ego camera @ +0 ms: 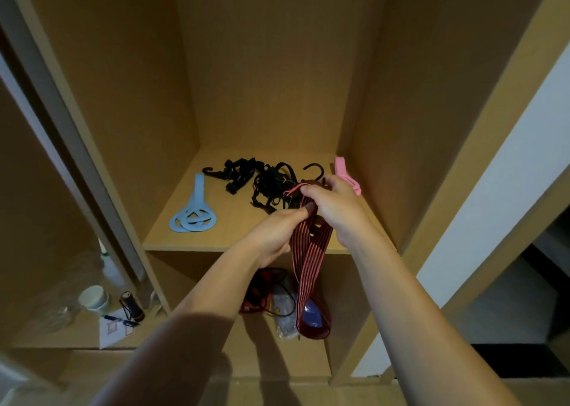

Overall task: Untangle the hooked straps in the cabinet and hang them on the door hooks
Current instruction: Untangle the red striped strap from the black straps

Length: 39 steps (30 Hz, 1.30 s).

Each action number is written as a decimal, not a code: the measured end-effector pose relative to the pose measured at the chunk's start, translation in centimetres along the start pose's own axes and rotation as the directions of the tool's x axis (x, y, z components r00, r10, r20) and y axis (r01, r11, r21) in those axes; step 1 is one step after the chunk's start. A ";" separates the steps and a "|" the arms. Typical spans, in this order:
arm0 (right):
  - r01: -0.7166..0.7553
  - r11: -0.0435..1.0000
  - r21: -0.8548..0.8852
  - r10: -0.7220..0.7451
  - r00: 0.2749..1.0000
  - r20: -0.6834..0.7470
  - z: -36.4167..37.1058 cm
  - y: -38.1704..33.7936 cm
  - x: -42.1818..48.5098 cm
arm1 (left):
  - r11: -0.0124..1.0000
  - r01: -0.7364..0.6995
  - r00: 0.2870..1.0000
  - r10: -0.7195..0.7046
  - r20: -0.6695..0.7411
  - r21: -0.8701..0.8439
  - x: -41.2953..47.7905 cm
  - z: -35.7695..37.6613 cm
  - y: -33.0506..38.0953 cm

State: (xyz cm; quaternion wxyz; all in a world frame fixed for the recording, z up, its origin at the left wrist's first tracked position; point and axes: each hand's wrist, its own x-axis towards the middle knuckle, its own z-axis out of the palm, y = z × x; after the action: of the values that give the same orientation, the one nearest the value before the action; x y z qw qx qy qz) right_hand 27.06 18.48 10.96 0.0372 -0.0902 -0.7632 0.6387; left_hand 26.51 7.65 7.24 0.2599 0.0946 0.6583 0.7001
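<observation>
A red strap with black stripes (310,270) hangs in a long loop in front of the cabinet shelf (197,239). My left hand (274,236) grips its upper part from the left. My right hand (333,205) pinches its top end, where a black hook (314,168) curls up behind my fingers. A tangle of black straps with hooks (262,182) lies on the shelf behind both hands. The door hooks are not in view.
A light blue strap holder (194,214) lies at the shelf's left, a pink one (347,174) at the right wall. Below the shelf sit a red pouch and bags (271,297). On the left stand a white cup (94,296), a flashlight (132,307) and a pen.
</observation>
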 end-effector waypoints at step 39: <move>0.122 0.990 0.069 -0.122 0.992 -0.013 2.7 3.2 -0.9 | 0.948 -0.032 0.991 -0.011 -0.133 -0.317 1.4 -2.1 0.5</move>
State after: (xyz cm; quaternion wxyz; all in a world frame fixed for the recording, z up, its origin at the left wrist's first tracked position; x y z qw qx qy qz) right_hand 27.77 16.19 7.38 0.0827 -0.0448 -0.7445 0.6610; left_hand 24.17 6.50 7.15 0.2234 0.0082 0.5523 0.8031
